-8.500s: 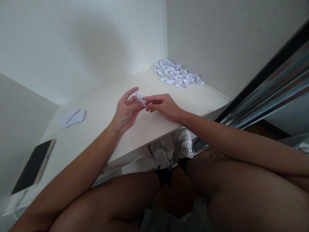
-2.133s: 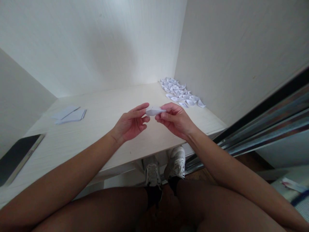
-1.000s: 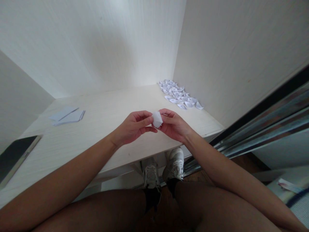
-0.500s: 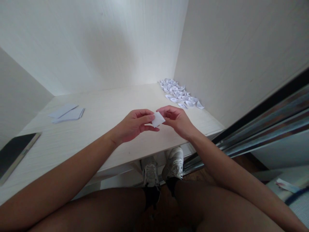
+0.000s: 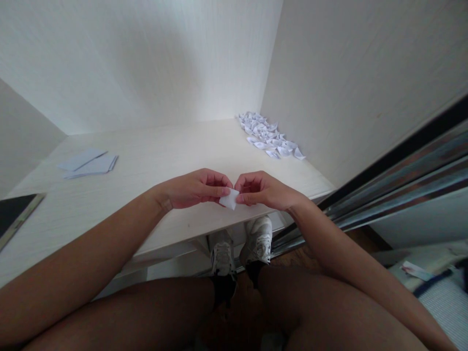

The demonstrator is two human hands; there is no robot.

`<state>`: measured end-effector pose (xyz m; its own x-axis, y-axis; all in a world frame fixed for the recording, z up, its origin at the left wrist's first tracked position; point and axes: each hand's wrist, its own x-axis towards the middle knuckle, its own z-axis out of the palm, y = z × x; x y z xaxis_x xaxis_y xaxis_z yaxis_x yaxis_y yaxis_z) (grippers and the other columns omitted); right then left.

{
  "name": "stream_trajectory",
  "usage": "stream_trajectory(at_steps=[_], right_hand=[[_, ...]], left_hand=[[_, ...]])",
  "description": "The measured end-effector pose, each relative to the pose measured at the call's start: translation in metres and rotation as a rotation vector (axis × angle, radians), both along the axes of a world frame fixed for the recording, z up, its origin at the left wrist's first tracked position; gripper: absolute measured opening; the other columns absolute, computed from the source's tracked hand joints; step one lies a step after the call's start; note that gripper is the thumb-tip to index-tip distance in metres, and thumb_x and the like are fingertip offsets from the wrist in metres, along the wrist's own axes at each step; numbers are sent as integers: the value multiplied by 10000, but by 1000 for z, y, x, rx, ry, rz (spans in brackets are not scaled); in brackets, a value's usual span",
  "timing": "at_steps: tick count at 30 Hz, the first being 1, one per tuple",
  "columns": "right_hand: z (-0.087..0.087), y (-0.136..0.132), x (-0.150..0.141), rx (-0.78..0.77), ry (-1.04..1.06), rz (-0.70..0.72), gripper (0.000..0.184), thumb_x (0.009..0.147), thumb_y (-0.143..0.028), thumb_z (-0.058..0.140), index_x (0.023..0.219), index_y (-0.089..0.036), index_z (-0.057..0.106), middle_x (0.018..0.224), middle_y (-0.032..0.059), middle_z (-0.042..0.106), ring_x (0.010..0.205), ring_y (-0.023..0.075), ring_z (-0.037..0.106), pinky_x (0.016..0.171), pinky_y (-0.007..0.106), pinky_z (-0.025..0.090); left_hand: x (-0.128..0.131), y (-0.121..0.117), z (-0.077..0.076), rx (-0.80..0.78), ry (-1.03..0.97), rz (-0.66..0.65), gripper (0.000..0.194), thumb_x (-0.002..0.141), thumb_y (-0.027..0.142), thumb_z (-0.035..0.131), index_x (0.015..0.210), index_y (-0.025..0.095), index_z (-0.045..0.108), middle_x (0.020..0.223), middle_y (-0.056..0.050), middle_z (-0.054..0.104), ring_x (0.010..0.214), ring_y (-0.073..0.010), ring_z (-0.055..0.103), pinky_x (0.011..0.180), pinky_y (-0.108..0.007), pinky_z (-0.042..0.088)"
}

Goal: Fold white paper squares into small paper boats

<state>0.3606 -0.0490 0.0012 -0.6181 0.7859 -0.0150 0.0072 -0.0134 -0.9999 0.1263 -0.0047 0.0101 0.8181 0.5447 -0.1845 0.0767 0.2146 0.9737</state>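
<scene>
Head view: left hand (image 5: pixel 193 189) and right hand (image 5: pixel 268 190) pinch opposite sides of the folded paper (image 5: pixel 230 200) above the desk (image 5: pixel 161 151), presumably for control; the paper pile (image 5: pixel 266 134) sits well apart, likely preserving workspace.

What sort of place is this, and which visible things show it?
Probably a desk nook in a home: a white tabletop closed in by pale wall panels, a brown floor below, and a pile of small folded papers in the far right corner.
</scene>
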Motion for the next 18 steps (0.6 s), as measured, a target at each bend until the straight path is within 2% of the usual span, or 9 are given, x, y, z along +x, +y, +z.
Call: stream_trajectory(at_steps=[6,12,18], right_hand=[[-6,1,-3,73,-33,-20,247,788,-318,866,831,-173,671,658,-54,640,589,76,534,562,221,386],[-13,1,-6,108,-7,-115,277,756,-332,884,803,-189,652,666,-59,625,566,77,519,536,230,382],[-15,0,-6,126,-42,-114,266,744,-342,877,758,-182,665,670,-57,600,596,79,472,542,233,338]], left_hand=[[-1,5,-3,91,41,-37,164,872,357,796,839,199,827,856,-81,797,794,-183,745,786,-319,623],[1,4,-3,148,4,43,156,860,335,811,815,185,814,803,-71,771,739,-164,723,733,-298,636],[2,2,-1,201,17,9,177,863,347,802,818,177,820,798,-90,779,730,-180,729,728,-317,642]])
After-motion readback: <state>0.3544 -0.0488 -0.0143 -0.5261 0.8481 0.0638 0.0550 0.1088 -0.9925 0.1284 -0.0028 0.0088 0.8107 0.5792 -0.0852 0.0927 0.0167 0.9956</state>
